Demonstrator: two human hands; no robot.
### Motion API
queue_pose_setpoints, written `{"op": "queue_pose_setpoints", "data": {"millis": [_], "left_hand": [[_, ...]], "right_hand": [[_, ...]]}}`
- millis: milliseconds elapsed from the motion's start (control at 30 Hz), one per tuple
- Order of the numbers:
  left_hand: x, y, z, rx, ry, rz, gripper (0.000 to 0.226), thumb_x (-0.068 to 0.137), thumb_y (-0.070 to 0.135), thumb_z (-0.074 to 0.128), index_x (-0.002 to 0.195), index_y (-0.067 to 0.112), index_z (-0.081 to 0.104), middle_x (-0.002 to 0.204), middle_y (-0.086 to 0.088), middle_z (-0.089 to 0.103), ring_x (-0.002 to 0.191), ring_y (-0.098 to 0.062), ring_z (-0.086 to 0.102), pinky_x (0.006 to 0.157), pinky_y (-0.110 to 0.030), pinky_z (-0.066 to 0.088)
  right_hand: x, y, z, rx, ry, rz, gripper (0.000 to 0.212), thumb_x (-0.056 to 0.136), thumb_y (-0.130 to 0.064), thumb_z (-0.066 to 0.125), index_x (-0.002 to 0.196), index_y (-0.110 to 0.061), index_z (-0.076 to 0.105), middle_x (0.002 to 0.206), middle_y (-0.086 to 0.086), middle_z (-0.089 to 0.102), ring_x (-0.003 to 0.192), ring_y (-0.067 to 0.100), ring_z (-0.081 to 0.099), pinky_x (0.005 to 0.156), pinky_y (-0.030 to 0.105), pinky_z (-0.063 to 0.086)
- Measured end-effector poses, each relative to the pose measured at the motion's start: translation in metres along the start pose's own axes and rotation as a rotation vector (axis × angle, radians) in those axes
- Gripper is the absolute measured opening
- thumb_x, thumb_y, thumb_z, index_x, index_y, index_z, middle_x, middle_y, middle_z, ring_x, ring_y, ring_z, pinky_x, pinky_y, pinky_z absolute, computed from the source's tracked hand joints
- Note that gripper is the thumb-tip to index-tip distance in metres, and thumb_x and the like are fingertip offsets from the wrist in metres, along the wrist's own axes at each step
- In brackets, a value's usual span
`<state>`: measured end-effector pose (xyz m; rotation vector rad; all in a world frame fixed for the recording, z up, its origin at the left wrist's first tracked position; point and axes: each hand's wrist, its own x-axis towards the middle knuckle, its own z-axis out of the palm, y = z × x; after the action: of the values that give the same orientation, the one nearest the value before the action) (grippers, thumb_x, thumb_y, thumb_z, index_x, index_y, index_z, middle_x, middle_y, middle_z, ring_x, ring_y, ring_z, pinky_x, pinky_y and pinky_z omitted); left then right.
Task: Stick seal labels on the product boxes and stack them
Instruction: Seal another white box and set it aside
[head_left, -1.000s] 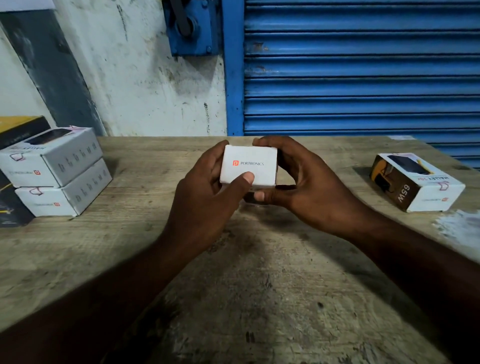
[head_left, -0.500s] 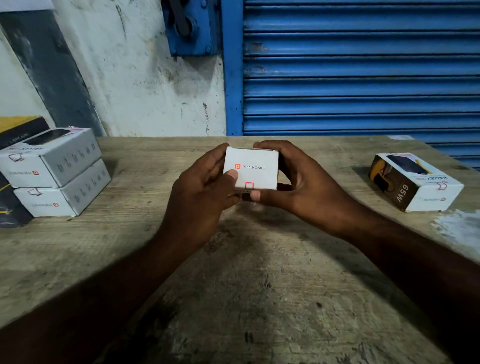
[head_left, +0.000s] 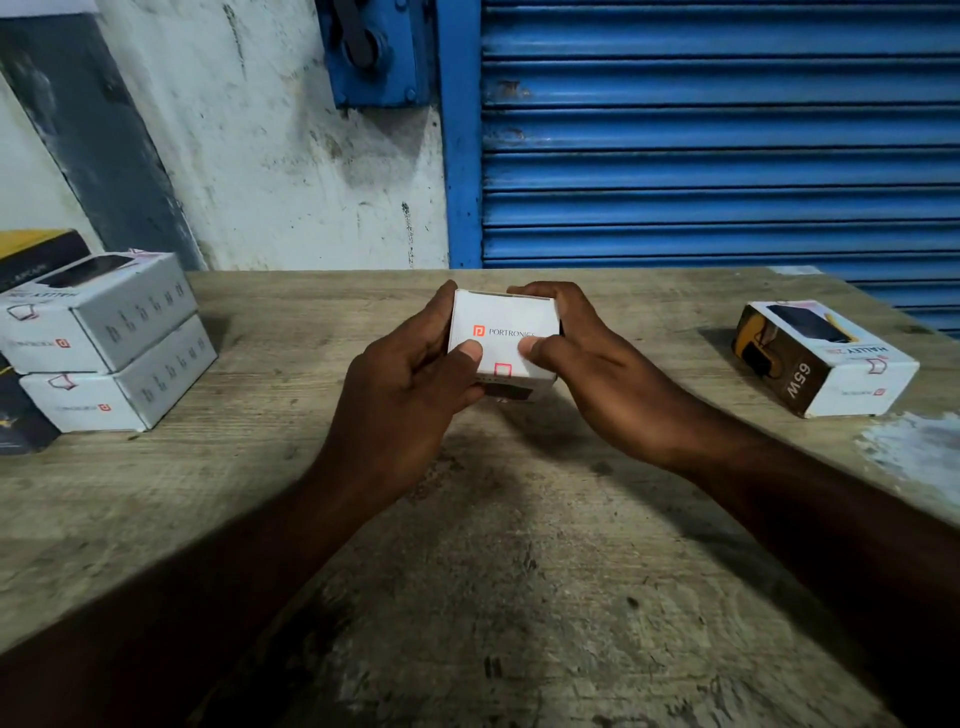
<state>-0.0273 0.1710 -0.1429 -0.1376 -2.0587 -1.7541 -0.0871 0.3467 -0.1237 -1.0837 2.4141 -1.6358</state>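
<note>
I hold a white product box (head_left: 501, 317) marked PORTRONICS above the middle of the wooden table (head_left: 467, 597). My left hand (head_left: 405, 384) grips its left side with the thumb on the front face. My right hand (head_left: 597, 374) grips the right side, thumb pressing the front face too. A small seal label (head_left: 502, 370) with a red outline sits at the lower edge of that face, between the two thumbs. Two white boxes (head_left: 104, 343) lie stacked at the far left. A single brown and white box (head_left: 826, 358) lies at the right.
A dark yellow-topped carton (head_left: 31, 254) stands behind the stack at the left edge. A blue roller shutter (head_left: 717, 135) and a stained white wall (head_left: 270, 156) close off the far side. The table's right edge has a pale patch (head_left: 914, 447).
The box has tipped so its front face shows more fully and the seal label appears at its lower edge. Both thumbs have shifted onto that face.
</note>
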Motion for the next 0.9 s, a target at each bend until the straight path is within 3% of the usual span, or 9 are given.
{"op": "queue_pose_setpoints", "data": {"millis": [100, 200, 367, 433, 567, 700, 800, 900], "left_hand": [[0.001, 0.000, 0.000, -0.005, -0.001, -0.003, 0.054, 0.100, 0.008, 0.054, 0.152, 0.019, 0.040, 0.132, 0.010, 0.062, 0.115, -0.008, 0.065, 0.088, -0.032, 0.059], [0.001, 0.000, -0.001, -0.018, -0.009, -0.008, 0.053, 0.101, 0.010, 0.052, 0.151, 0.018, 0.041, 0.130, 0.014, 0.062, 0.115, -0.004, 0.064, 0.087, -0.030, 0.059], [0.001, -0.001, -0.001, 0.015, 0.000, -0.003, 0.051, 0.101, 0.009, 0.052, 0.150, 0.019, 0.042, 0.124, 0.012, 0.065, 0.112, -0.004, 0.066, 0.085, -0.029, 0.059], [0.002, -0.001, -0.002, 0.027, 0.004, 0.005, 0.051, 0.101, 0.009, 0.052, 0.150, 0.018, 0.043, 0.123, 0.011, 0.065, 0.111, -0.002, 0.066, 0.084, -0.028, 0.059], [0.002, 0.001, -0.002, 0.070, 0.008, 0.021, 0.050, 0.101, 0.013, 0.056, 0.149, 0.019, 0.043, 0.117, 0.015, 0.066, 0.110, 0.002, 0.065, 0.087, -0.032, 0.060], [0.001, 0.006, -0.003, 0.153, 0.033, 0.069, 0.061, 0.089, 0.037, 0.062, 0.148, 0.027, 0.047, 0.126, 0.012, 0.068, 0.116, -0.003, 0.064, 0.096, -0.043, 0.056], [-0.001, 0.009, -0.002, 0.207, 0.035, 0.111, 0.064, 0.087, 0.045, 0.071, 0.145, 0.029, 0.049, 0.129, 0.012, 0.067, 0.115, -0.003, 0.063, 0.097, -0.033, 0.055], [0.000, 0.008, -0.002, 0.252, 0.025, 0.128, 0.068, 0.087, 0.028, 0.074, 0.149, 0.024, 0.046, 0.132, 0.012, 0.065, 0.118, 0.005, 0.060, 0.097, -0.016, 0.050]], "right_hand": [[-0.001, 0.001, 0.000, 0.035, -0.032, 0.006, 0.034, 0.104, -0.025, 0.050, 0.135, -0.021, 0.038, 0.123, -0.005, 0.054, 0.117, 0.005, 0.052, 0.092, 0.015, 0.047], [0.000, 0.000, 0.001, 0.044, -0.040, 0.004, 0.044, 0.099, -0.018, 0.062, 0.135, -0.020, 0.036, 0.125, 0.002, 0.054, 0.117, 0.009, 0.053, 0.096, 0.028, 0.052], [0.002, -0.001, -0.003, 0.034, -0.070, 0.019, 0.054, 0.087, -0.029, 0.046, 0.139, -0.020, 0.036, 0.129, -0.006, 0.051, 0.120, 0.001, 0.048, 0.090, 0.012, 0.043], [0.001, -0.001, -0.005, 0.064, -0.095, 0.028, 0.052, 0.092, -0.030, 0.050, 0.141, -0.022, 0.035, 0.129, -0.009, 0.052, 0.121, 0.002, 0.049, 0.091, 0.012, 0.044], [-0.002, 0.004, -0.005, -0.120, -0.116, -0.027, 0.072, 0.092, -0.010, 0.072, 0.147, -0.019, 0.027, 0.131, -0.009, 0.054, 0.122, -0.003, 0.052, 0.100, 0.016, 0.046], [-0.002, 0.004, -0.005, -0.145, -0.020, -0.085, 0.065, 0.090, -0.005, 0.073, 0.143, -0.017, 0.038, 0.129, -0.009, 0.059, 0.121, -0.002, 0.056, 0.098, 0.026, 0.053], [-0.002, 0.004, -0.003, -0.136, -0.003, -0.109, 0.063, 0.090, -0.011, 0.075, 0.142, -0.019, 0.041, 0.129, -0.009, 0.061, 0.123, 0.009, 0.057, 0.096, 0.041, 0.055], [-0.004, 0.002, -0.003, -0.134, -0.008, -0.119, 0.061, 0.090, -0.015, 0.075, 0.141, -0.019, 0.042, 0.129, -0.012, 0.060, 0.125, 0.006, 0.055, 0.096, 0.041, 0.055]]}}
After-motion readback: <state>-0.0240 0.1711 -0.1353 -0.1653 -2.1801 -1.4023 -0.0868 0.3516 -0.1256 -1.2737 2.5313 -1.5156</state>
